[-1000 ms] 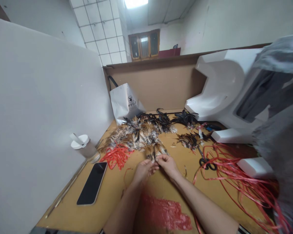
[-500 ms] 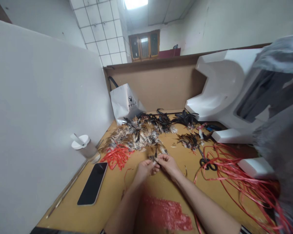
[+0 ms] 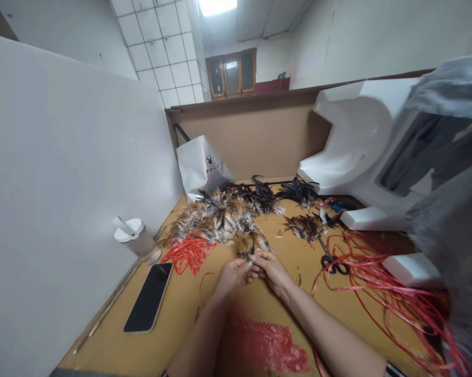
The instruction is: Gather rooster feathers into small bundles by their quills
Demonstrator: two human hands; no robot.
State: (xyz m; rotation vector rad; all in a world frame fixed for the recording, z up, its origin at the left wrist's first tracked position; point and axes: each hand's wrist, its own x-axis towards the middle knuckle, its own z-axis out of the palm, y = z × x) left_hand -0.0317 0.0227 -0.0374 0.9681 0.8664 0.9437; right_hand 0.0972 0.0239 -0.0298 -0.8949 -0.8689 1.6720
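A small brown-and-black feather tuft [image 3: 243,244] is pinched between the left hand [image 3: 233,275] and right hand [image 3: 272,267], its base hidden, near a mottled brown feather heap [image 3: 228,215]. "PPGZ" is printed on a creased white bag [image 3: 196,162].

A ceiling light [image 3: 218,5] glows (brightly) near white wall tiles [image 3: 159,52] and a wood-framed window [image 3: 231,73].

Bare forearms [image 3: 328,332] with dark sleeves [image 3: 393,371] (pale-striped on the right).
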